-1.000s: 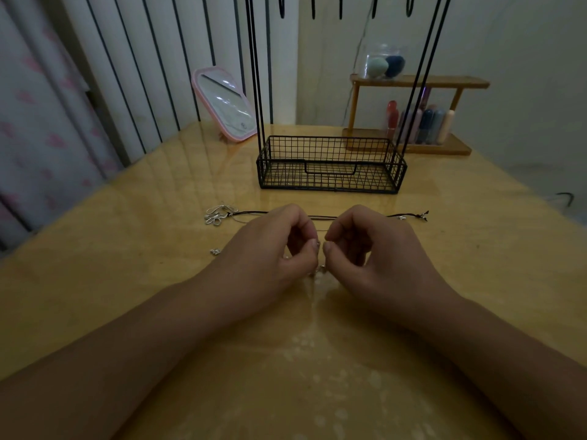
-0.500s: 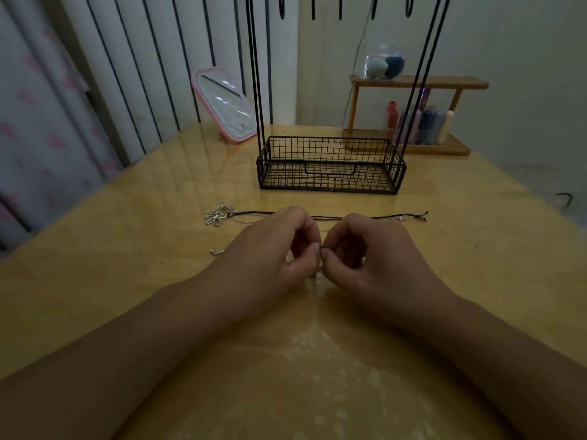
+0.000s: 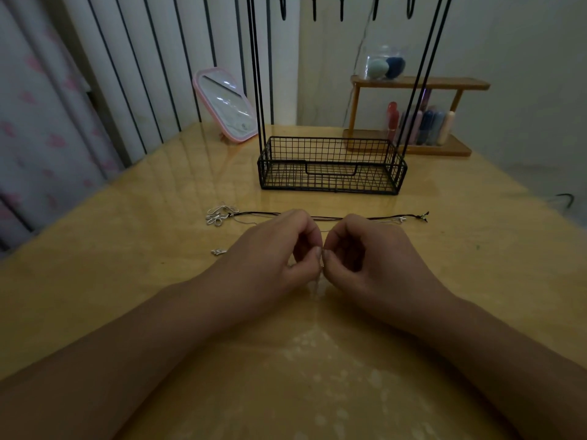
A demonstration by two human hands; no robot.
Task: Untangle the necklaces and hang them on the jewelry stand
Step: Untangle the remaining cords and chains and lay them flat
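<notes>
My left hand [image 3: 273, 249] and my right hand [image 3: 374, 252] meet fingertip to fingertip over the table, both pinching a thin silver chain [image 3: 321, 268] between thumb and forefinger. Behind the knuckles a black cord necklace [image 3: 381, 217] lies stretched left to right, ending in a silver pendant cluster [image 3: 219, 215] on the left. A small silver clasp piece [image 3: 218, 251] lies left of my left hand. The black wire jewelry stand [image 3: 332, 166] has a basket base, tall posts and hooks [image 3: 341, 7] at the top of the view.
A pink-framed mirror [image 3: 227, 104] leans at the back left. A wooden shelf [image 3: 416, 84] at the back right holds cosmetic bottles and a jar with sponges. The glossy yellow table [image 3: 127, 265] reaches a striped wall and a curtain on the left.
Both hands have drawn closer together until their fingertips touch, and shifted slightly away from me. The cord necklace and pendants lie where they were.
</notes>
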